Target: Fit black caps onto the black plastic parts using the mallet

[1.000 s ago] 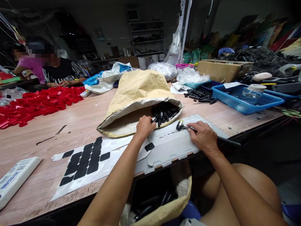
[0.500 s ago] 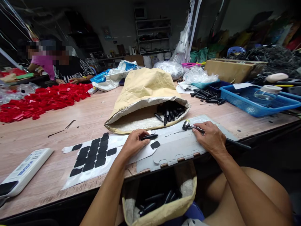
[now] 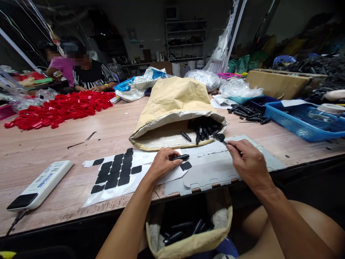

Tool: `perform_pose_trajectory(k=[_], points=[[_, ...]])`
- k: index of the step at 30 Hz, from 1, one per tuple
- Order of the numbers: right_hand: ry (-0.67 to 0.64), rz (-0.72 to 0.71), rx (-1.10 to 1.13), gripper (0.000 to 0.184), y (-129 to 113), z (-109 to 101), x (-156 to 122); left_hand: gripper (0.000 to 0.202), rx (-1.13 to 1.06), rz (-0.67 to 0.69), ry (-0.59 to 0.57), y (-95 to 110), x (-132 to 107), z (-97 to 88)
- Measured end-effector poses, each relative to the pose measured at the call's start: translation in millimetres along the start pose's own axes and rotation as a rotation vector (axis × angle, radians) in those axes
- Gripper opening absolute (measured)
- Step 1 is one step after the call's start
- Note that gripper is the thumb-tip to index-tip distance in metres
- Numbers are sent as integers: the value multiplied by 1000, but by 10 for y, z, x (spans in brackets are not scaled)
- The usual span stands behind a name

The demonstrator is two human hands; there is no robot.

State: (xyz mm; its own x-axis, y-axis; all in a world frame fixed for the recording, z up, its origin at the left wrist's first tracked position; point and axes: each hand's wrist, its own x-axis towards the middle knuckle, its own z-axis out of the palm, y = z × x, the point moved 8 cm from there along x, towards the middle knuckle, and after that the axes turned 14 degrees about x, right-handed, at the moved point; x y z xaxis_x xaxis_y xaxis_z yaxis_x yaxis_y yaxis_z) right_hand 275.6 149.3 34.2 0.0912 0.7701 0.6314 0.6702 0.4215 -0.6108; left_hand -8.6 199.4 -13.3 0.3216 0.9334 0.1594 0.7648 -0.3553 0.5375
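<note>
Black tube [image 3: 182, 157] is pinched in the left hand [image 3: 163, 162], just beside a black patch [image 3: 185, 166]; hammer [image 3: 220, 137] is gripped by the right hand [image 3: 249, 162]; loads more tubes [image 3: 201, 133] are piled in the sack [image 3: 175, 94].

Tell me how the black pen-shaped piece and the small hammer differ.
Shape: the pen-shaped piece is slim and straight, while the hammer has a bulky head on a narrower shaft.
Pose: the pen-shaped piece points rightward; the hammer's head end points left and away from the person.
Holder: the left grip has the pen-shaped piece, the right grip the hammer.
Shared: both look mostly dark.
</note>
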Motion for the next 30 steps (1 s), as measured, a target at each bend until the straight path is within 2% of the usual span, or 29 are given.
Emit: perform_pose_trajectory(k=[3, 7, 10, 13, 15, 18, 20, 24, 30], points=[[-117, -27, 256, 25, -370, 282, -70, 19, -25, 25, -3, -7, -5, 11], [-228, -28, 280, 29, -613, 618, -188, 21, -44, 65, 0, -23, -8, 36], [-240, -75, 222, 32, -761, 711, -210, 20, -53, 81, 5, -30, -2, 42], [-187, -143, 156, 37, -891, 715, -209, 18, -70, 98, 8, -18, 1, 31], [-199, -166, 69, 38, -916, 764, -225, 14, -80, 113, 12, -1, -2, 19], [-294, -141, -51, 36, -852, 875, -244, 11, -86, 123, 12, 17, -10, 9], [-287, -117, -46, 35, -812, 845, -219, 12, -85, 107, 12, 12, -14, 6], [-165, -128, 63, 36, -826, 661, -167, 15, -79, 78, 6, 11, -12, -5], [-263, -95, -50, 36, -757, 751, -241, 16, -99, 52, 7, 10, -12, -17]])
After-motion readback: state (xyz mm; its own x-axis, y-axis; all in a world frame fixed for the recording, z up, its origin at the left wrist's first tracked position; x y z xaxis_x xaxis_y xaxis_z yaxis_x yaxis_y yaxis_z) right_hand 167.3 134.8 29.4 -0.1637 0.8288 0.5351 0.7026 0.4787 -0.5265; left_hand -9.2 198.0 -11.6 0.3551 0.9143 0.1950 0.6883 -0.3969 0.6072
